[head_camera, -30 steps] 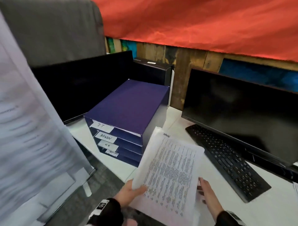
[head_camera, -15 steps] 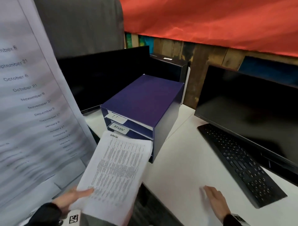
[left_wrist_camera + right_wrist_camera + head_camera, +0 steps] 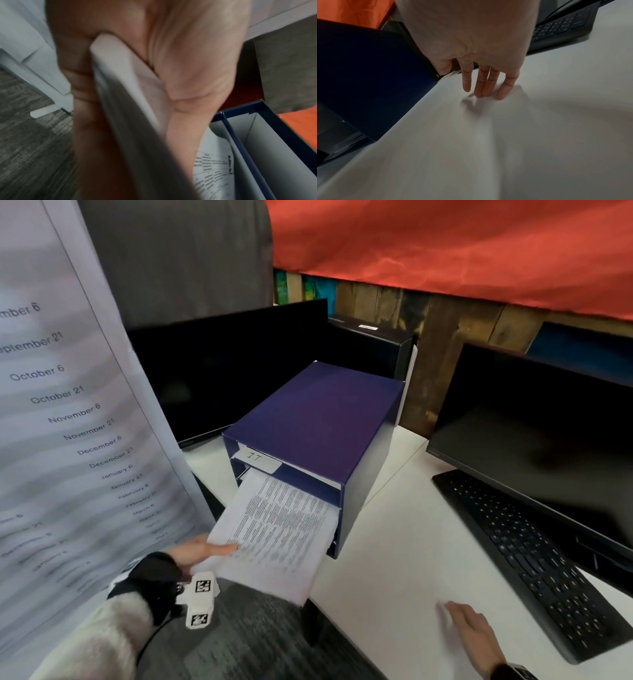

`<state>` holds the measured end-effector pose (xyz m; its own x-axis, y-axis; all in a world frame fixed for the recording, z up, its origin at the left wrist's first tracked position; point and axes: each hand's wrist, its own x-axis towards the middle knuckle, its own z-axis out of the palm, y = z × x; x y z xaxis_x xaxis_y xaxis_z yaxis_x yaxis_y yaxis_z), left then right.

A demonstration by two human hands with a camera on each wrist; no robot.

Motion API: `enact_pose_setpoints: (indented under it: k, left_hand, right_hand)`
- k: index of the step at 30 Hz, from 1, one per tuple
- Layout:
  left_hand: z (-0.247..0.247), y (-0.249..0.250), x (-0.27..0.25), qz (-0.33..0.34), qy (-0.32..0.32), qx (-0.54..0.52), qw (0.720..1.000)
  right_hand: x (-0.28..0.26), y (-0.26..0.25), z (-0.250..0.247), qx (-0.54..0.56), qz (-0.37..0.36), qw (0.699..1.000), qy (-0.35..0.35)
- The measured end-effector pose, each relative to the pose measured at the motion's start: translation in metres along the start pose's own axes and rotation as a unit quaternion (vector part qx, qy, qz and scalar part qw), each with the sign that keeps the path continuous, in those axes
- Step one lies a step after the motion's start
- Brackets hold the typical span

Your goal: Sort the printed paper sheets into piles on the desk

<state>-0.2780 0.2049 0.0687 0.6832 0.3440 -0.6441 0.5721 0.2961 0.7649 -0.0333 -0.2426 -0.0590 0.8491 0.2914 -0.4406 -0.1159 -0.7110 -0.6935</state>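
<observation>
My left hand [image 3: 198,553] pinches the near corner of a stack of printed sheets [image 3: 281,529], thumb on top. The far end of the stack sits inside the second slot of a dark blue paper sorter [image 3: 318,419], under the slot labelled IT [image 3: 255,457]. In the left wrist view the sheets [image 3: 125,75] run between thumb and fingers, and a printed page [image 3: 211,170] lies in the sorter [image 3: 257,142]. My right hand [image 3: 469,631] rests with straight fingers on the white desk [image 3: 394,577], holding nothing; its fingertips [image 3: 484,93] touch the desk [image 3: 505,135].
A large printed sheet of dates [image 3: 68,422] hangs close at the left. A black keyboard [image 3: 527,556] and monitor [image 3: 534,440] stand at the right, another monitor [image 3: 222,371] behind the sorter. The desk edge runs beside my left hand, with grey carpet [image 3: 239,638] below.
My left hand has carried the stack forward, pushing its far end into the sorter's second slot. My right hand let go of the sheets and came down on the desk.
</observation>
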Motion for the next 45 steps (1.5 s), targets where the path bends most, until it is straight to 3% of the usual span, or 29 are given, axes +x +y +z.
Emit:
enact_pose_setpoints:
  k: [8,11,14,19,23,26,30,34,36,37,39,41,45]
  left_hand:
    - [-0.004,0.065,0.063,0.014,0.106,0.083,0.991]
    - [0.01,0.086,0.047,-0.032,0.123,0.056,0.99]
    - [0.005,0.081,0.049,-0.04,0.133,-0.074,0.988]
    - [0.026,0.066,0.058,0.004,0.116,-0.29,0.95]
    - [0.057,0.075,0.07,0.006,0.126,-0.228,0.965]
    - [0.062,0.082,0.084,0.022,0.153,-0.246,0.957]
    - [0.08,0.083,0.091,0.108,0.194,-0.235,0.946]
    - [0.087,0.091,0.087,0.13,0.163,-0.083,0.974]
    - [0.081,0.089,0.077,0.104,0.182,0.096,0.973]
    - [0.079,0.087,0.072,0.097,0.17,0.207,0.958]
    - [0.089,0.086,0.058,0.079,0.069,0.345,0.933]
    - [0.121,0.089,0.047,0.064,-0.067,0.394,0.915]
    - [0.221,0.091,0.052,0.085,-0.252,0.394,0.88]
  right_hand:
    - [0.003,-0.01,0.001,0.012,0.007,1.0,0.021]
    - [0.002,-0.01,0.0,0.029,0.015,0.999,0.027]
    - [0.002,-0.01,-0.001,0.053,0.022,0.998,0.038]
    - [-0.003,-0.021,-0.001,0.073,0.033,0.996,0.048]
    - [0.001,-0.023,0.0,0.067,0.034,0.996,0.054]
    - [0.006,-0.016,0.001,0.064,0.033,0.995,0.067]
    - [0.007,-0.014,0.003,0.065,0.027,0.995,0.078]
    - [0.006,-0.014,0.003,0.036,0.015,0.997,0.069]
    - [0.005,-0.015,0.003,0.025,0.009,0.998,0.062]
    - [0.002,-0.014,0.003,0.016,0.006,0.998,0.061]
    - [-0.003,-0.011,0.001,0.004,0.005,0.998,0.066]
    - [-0.012,-0.007,-0.004,0.004,0.014,0.997,0.07]
    - [-0.034,0.006,-0.023,0.016,0.028,0.993,0.115]
